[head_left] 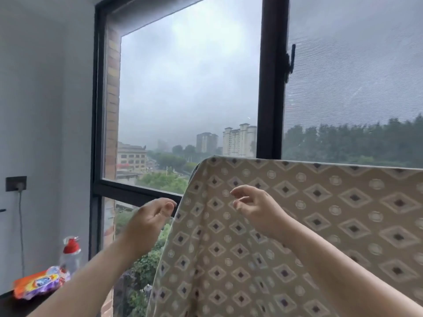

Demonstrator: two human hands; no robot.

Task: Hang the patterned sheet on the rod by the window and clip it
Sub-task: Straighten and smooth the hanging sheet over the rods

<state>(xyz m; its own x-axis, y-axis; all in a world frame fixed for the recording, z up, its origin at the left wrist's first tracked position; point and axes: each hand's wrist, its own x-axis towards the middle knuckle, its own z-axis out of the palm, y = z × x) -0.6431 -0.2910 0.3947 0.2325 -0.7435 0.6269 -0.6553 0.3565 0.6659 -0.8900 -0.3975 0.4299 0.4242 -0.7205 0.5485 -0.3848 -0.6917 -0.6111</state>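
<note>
The patterned sheet [320, 213], beige with diamonds and circles, hangs draped over a rod in front of the window; the rod itself is hidden under its top fold. My left hand [148, 220] is raised just left of the sheet's left edge, fingers loosely curled, holding nothing and apart from the cloth. In front of the sheet near its upper left corner is my right hand [254, 207], its fingers relaxed and slightly bent. No cloth is gripped. I see no clip.
A black-framed window [271, 88] fills the background, with a mesh screen on its right pane. A dark surface at lower left carries a clear bottle with a red cap [71, 252] and an orange-purple packet [41, 282]. A wall socket with a cord [16, 184] is on the left wall.
</note>
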